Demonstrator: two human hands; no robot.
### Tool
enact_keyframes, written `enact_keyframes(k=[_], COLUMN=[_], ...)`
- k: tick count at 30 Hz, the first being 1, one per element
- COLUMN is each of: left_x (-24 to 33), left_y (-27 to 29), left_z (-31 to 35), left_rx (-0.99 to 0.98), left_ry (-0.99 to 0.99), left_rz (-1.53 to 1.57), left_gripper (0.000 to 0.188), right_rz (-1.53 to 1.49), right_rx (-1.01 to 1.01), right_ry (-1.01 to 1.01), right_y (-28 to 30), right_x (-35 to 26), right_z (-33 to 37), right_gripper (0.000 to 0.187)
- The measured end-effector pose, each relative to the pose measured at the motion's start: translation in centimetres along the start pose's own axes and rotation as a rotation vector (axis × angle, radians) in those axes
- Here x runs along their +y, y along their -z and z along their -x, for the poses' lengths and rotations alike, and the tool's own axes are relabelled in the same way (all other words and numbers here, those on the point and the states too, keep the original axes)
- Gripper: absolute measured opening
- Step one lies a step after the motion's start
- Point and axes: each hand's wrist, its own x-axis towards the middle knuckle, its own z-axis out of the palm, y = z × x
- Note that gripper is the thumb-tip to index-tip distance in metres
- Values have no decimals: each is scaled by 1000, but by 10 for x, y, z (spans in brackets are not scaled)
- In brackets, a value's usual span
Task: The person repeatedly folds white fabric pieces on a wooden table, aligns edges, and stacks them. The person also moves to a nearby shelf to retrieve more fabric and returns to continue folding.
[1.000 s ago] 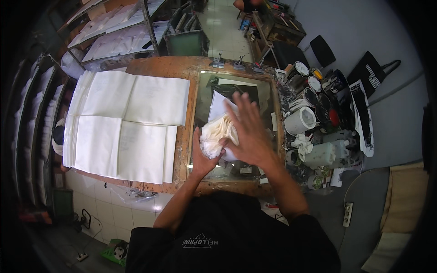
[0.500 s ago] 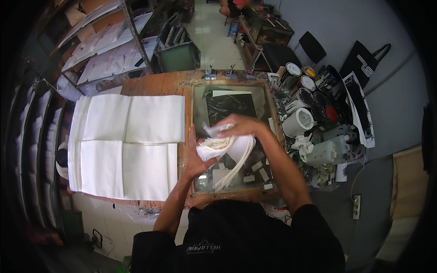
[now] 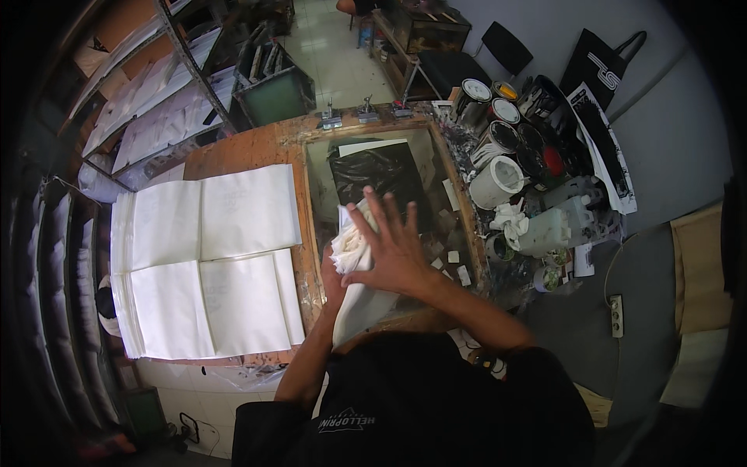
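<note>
A folded bundle of thin white fabric sheets (image 3: 350, 243) stands over the near left part of a wood-framed glass panel (image 3: 320, 171), with its lower part reaching toward my body. My left hand (image 3: 333, 276) is wrapped round the bundle's left side, its fingers partly hidden. Against the right side rests my right hand (image 3: 395, 261), fingers spread wide and thumb low on the fabric. Beyond both hands, a black plastic sheet (image 3: 373, 173) lies under the glass area. To the left are neat stacks of white fabric pieces (image 3: 245, 210), laid in overlapping rows.
Metal clamps (image 3: 367, 110) line the table's far edge. Paint cans and tubs (image 3: 496, 183) crowd the right side, beside a cloudy plastic jug (image 3: 545, 229). Shelves of white sheets (image 3: 148, 117) stand at far left, near a green bin (image 3: 272, 97). A person's leg shows at the top.
The bundle's curved, fanned ends no longer spread out to the right; it is gathered more upright. My right hand has gone from gripping its top to spread fingers. The whole view has shifted slightly.
</note>
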Motion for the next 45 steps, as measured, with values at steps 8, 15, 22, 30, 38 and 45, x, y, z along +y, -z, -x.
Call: enact_keyframes(k=[8, 15, 22, 30, 38, 45], left_x=[187, 328, 352, 171, 71, 87], left_y=[-93, -201, -183, -17, -24, -20], left_z=[-58, -57, -71, -35, 60, 41], left_rx=[-306, -572, -306, 193, 232, 325], left_ry=[-683, -586, -57, -266, -197, -2], left_rz=[-1231, -1583, -1189, -856, -606, -530], left_gripper=[59, 58, 53, 58, 88, 56], right_rz=[-1305, -2586, -2449, -1064, -1056, -885], right_rx=[387, 411, 303, 341, 325, 469], right_ry=[-245, -547, -105, -743, -492, -701], right_y=[-42, -129, -139, -51, -122, -92], right_x=[107, 112, 132, 118, 162, 138], right_z=[36, 20, 29, 39, 91, 64], right_gripper=[100, 111, 90, 35, 66, 55])
